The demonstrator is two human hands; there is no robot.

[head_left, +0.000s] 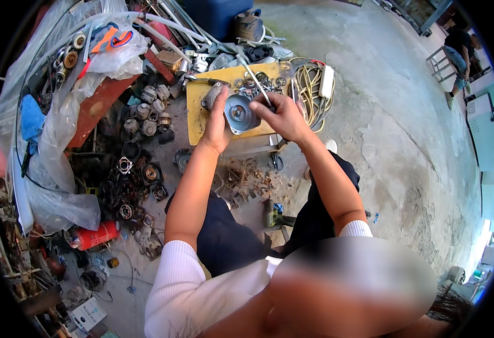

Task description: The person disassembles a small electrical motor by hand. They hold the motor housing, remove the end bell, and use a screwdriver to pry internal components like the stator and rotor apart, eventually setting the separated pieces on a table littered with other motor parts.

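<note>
Over a low yellow worktop (197, 125), my left hand (219, 121) grips a grey metal motor housing (237, 125) from its left side, its round hollow facing up. A bearing seat or similar ring shows at the housing's centre. My right hand (283, 117) is closed on a long thin metal rod (251, 72), which looks like a screwdriver shaft and points up and away to the left. The right thumb and fingertips are at the housing's right rim. Behind my hands, small metal parts (269, 79) and a dark-handled tool (205, 80) lie on the worktop.
Coiled cable (309, 84) and a white power strip (326, 82) lie right of the worktop. Used motors (148, 110) crowd the floor at left, with a red cylinder (98, 235) nearer. A green power drill (270, 214) stands between my legs. Another person (460, 53) sits far right.
</note>
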